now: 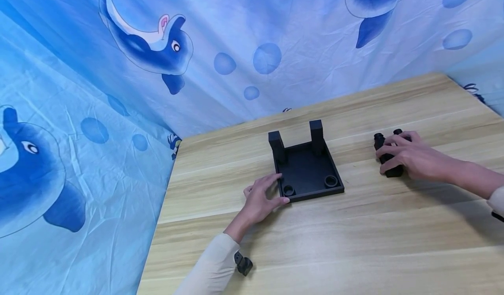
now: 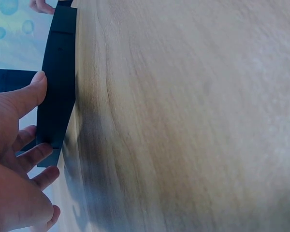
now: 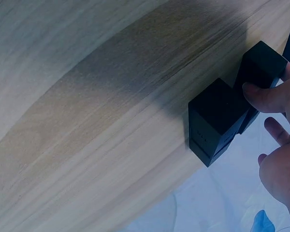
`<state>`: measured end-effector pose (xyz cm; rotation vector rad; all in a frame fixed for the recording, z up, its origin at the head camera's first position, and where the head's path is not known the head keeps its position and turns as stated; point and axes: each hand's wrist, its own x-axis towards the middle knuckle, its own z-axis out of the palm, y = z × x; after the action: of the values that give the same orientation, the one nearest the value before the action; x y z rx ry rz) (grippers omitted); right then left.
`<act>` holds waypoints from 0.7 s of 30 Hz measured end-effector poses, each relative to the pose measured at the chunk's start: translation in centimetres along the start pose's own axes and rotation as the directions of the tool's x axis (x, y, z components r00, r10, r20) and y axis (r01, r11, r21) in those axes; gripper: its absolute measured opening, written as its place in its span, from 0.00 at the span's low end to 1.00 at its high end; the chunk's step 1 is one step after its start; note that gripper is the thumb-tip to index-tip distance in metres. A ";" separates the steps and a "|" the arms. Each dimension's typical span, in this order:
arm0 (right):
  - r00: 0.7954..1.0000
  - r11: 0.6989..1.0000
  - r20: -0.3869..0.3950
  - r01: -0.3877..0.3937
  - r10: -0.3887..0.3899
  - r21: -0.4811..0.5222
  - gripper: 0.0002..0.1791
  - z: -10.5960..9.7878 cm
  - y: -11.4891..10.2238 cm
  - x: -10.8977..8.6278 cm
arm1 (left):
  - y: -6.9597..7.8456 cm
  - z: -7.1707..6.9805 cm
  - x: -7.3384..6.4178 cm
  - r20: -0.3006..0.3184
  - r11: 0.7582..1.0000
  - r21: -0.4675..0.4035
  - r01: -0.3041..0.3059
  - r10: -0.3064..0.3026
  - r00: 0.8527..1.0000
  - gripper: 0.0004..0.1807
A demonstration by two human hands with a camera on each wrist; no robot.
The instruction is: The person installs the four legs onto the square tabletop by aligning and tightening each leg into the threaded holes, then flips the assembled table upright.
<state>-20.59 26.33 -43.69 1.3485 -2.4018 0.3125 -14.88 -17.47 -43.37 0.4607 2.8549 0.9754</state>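
Observation:
A black tray-like panel [image 1: 305,170] lies on the table with a raised rim. Two square posts, one left [image 1: 277,146] and one right [image 1: 316,133], stand upright at its far corners. Round sockets, a left one [image 1: 289,191] and a right one [image 1: 331,181], show at the near corners. My left hand [image 1: 260,198] holds the near left corner, thumb on the front rim and fingers along the left side. Farther right, my right hand [image 1: 413,157] grips one loose black post [image 3: 263,65]. Another loose post [image 3: 217,113] lies beside it; both have round ends.
The wooden table [image 1: 315,247] carries all these parts. A blue curtain [image 1: 236,32] with dolphin prints hangs behind the table's far edge and along its left side. A small black device [image 1: 243,263] sits at my left wrist.

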 end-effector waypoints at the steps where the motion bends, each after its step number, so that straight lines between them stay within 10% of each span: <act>1: 1.000 1.000 0.000 -0.001 0.001 0.000 0.40 0.0 0.0 0.0 | 0.0 0.0 0.0 -0.002 1.000 0.002 -0.003 0.003 1.000 0.39; 21: 0.998 0.999 -0.051 -0.022 0.024 0.023 0.40 -0.5 -0.3 0.6 | 0.1 0.0 -0.1 -0.005 1.000 -0.005 0.002 -0.002 1.000 0.39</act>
<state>-20.51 25.94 -42.95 1.3072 -2.3800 0.3762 -14.81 -17.42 -43.27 0.4560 2.8560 0.9838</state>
